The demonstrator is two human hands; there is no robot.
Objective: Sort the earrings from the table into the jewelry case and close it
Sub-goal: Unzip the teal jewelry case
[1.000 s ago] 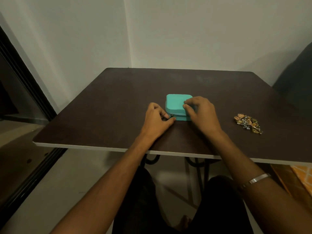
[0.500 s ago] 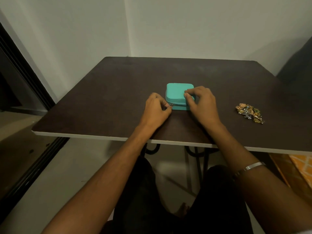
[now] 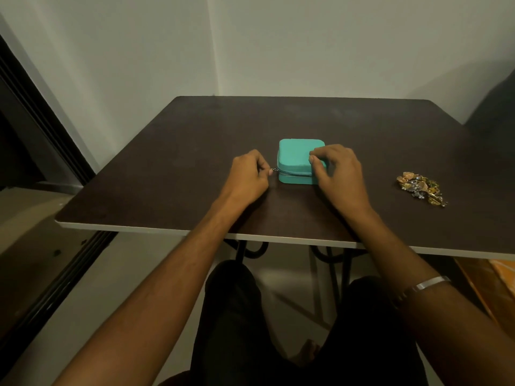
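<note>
Head view, only one camera. Teal jewelry case (image 3: 298,158) sits lid down on the dark table (image 3: 172,151), roughly centre, a bit nearer the front edge than the back.

Left hand (image 3: 248,178) is just left of the case, fingers curled, thumb and fingertips pinching the small metal zipper pull (image 3: 274,170) at the case's front-left corner. Pull sticks out sideways from the corner toward the hand. Zipper line (image 3: 295,174) runs along the front face of the case, dark seam between lid and base; cannot tell from here how much of it is undone.

Right hand (image 3: 338,174) is on the case's right side, fingers bent over the top right edge of the lid, thumb on the front right of the case. It grips the case and covers that corner. Metal bracelet (image 3: 427,284) on the right forearm.

Earrings (image 3: 420,188) lie in one loose heap on the table, gold and silver with some green bits, well to the right of the case and right hand, not touching either. Individual pieces too tangled to count.

Below the table edge: person's lap in dark trousers (image 3: 231,316), bare foot (image 3: 306,353) on the floor.
</note>
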